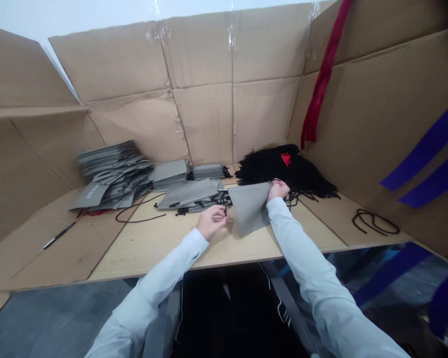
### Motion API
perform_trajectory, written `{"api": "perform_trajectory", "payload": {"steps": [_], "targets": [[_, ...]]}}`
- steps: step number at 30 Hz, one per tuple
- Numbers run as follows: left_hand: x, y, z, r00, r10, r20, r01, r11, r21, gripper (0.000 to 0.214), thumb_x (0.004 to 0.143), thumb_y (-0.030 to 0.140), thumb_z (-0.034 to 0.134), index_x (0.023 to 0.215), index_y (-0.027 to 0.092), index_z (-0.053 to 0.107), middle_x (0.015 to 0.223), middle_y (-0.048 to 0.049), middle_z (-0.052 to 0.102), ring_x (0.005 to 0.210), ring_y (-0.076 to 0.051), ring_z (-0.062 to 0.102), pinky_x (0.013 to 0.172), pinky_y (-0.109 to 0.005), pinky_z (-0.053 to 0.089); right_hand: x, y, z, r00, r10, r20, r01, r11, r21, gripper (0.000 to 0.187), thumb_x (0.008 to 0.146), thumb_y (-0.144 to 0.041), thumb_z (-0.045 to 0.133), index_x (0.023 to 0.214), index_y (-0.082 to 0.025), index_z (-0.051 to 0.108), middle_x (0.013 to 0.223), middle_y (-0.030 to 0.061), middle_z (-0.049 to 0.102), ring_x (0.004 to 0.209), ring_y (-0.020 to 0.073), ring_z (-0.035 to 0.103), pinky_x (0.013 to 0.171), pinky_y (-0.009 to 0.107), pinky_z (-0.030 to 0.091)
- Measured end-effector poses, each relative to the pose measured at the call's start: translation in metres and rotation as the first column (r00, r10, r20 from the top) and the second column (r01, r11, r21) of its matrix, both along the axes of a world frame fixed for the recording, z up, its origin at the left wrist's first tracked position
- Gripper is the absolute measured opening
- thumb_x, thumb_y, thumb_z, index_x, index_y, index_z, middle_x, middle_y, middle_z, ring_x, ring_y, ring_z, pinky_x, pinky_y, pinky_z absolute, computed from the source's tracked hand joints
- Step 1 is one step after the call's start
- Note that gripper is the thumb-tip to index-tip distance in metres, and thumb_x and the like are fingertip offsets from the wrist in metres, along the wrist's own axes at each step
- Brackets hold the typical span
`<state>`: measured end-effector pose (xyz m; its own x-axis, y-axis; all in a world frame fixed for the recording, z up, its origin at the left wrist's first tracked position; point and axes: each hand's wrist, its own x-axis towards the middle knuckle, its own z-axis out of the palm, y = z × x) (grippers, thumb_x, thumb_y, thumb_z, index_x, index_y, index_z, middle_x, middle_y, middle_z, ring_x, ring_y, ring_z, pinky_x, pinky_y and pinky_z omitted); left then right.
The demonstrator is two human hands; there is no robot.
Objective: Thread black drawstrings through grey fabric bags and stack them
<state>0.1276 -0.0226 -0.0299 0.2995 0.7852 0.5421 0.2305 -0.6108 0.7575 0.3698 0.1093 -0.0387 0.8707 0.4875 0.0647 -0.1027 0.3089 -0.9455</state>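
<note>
Head view — a grey fabric bag [249, 209] is pinched at its corner by the right hand [278, 190], a black cord [225, 211] gripped by the left hand [211, 222].

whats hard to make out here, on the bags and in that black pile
Head view only:
- printing on the front grey bag: too small to read
- red item: mostly buried by the black cords, kind unclear
- left hand: its fingers hide what it pinches

From my remote view, taped cardboard walls [197, 119] surround the pale wooden bench [153, 243], with a red strip [323, 74] and blue strips [425, 144] on the right.
</note>
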Motion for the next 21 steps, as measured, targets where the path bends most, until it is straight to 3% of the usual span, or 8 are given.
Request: {"api": "perform_trajectory", "payload": {"steps": [1,3,6,10,13,16,18,21], "targets": [[0.003,0.006,0.004,0.985,0.047,0.166,-0.021,0.987,-0.158,0.016,0.061,0.025,0.063,0.059,0.012,0.055,0.095,-0.0129,0.059,0.085,-0.019,0.058,0.076,-0.034,0.046,0.000,0.000,0.000,1.000,-0.006,0.006,0.006,1.000,-0.011,0.010,0.057,-0.009,0.044,0.060,-0.014,0.052,0.053,-0.0029,0.053,0.056,0.0101,0.053,0.061,0.022,0.044],[0.010,0.018,0.013,0.892,0.130,0.433,0.065,0.911,-0.407,0.021,0.050,0.018,0.070,0.064,0.011,0.055,0.090,-0.0123,0.061,0.076,-0.019,0.060,0.075,-0.037,0.046,0.001,0.000,0.000,1.000,-0.015,0.017,0.016,0.999,-0.030,0.010,0.056,-0.009,0.044,0.059,-0.014,0.053,0.053,-0.0031,0.052,0.057,0.0100,0.053,0.063,0.022,0.044],[0.018,0.030,0.022,0.750,0.239,0.617,0.211,0.798,-0.564,0.033,0.050,0.007,0.068,0.080,0.010,0.056,0.078,-0.0079,0.063,0.067,-0.015,0.061,0.075,-0.034,0.046,0.002,-0.001,0.001,1.000,-0.014,0.022,0.014,0.999,-0.038,0.010,0.056,-0.009,0.045,0.059,-0.015,0.052,0.052,-0.0033,0.052,0.057,0.0102,0.053,0.063,0.022,0.044],[0.024,0.035,0.021,0.667,0.339,0.663,0.243,0.742,-0.624,0.022,0.058,0.002,0.057,0.080,0.008,0.058,0.070,-0.0047,0.061,0.063,-0.010,0.059,0.070,-0.025,0.047,0.001,-0.002,0.002,1.000,0.009,0.026,-0.009,1.000,-0.005,0.009,0.056,-0.010,0.044,0.059,-0.015,0.051,0.052,-0.0033,0.052,0.056,0.0101,0.053,0.060,0.021,0.044],[0.025,0.037,0.018,0.687,0.347,0.639,0.250,0.713,-0.656,0.019,0.060,0.000,0.048,0.076,0.007,0.057,0.063,-0.0031,0.057,0.052,-0.006,0.054,0.052,-0.018,0.043,0.001,-0.001,0.001,1.000,0.009,0.024,-0.010,1.000,0.016,0.009,0.057,-0.010,0.043,0.059,-0.015,0.050,0.052,-0.0029,0.053,0.056,0.0102,0.053,0.058,0.020,0.044],[0.024,0.039,0.017,0.714,0.341,0.611,0.233,0.708,-0.667,0.016,0.060,0.000,0.040,0.066,0.007,0.053,0.054,-0.0005,0.050,0.035,-0.001,0.035,0.034,-0.014,0.024,0.001,0.001,-0.001,0.999,-0.006,0.045,0.006,1.000,-0.009,0.009,0.057,-0.011,0.043,0.059,-0.014,0.051,0.053,-0.0028,0.053,0.057,0.0105,0.054,0.059,0.021,0.044],[0.021,0.040,0.017,0.697,0.352,0.624,0.243,0.704,-0.668,0.012,0.063,0.006,0.037,0.060,0.009,0.048,0.050,0.0005,0.044,0.033,-0.001,0.029,0.031,-0.015,0.016,0.002,0.002,-0.003,0.998,-0.013,0.056,0.014,1.000,-0.024,0.010,0.056,-0.011,0.044,0.060,-0.014,0.052,0.053,-0.0026,0.053,0.058,0.0106,0.054,0.061,0.021,0.044],[0.017,0.040,0.016,0.635,0.349,0.690,0.324,0.690,-0.647,0.023,0.074,0.022,0.029,0.059,0.013,0.042,0.048,0.0013,0.038,0.034,-0.004,0.030,0.032,-0.016,0.017,0.003,0.005,-0.005,0.999,-0.017,0.049,0.019,0.999,-0.040,0.011,0.056,-0.011,0.044,0.062,-0.014,0.053,0.054,-0.0029,0.053,0.058,0.0100,0.053,0.062,0.021,0.044]]}}
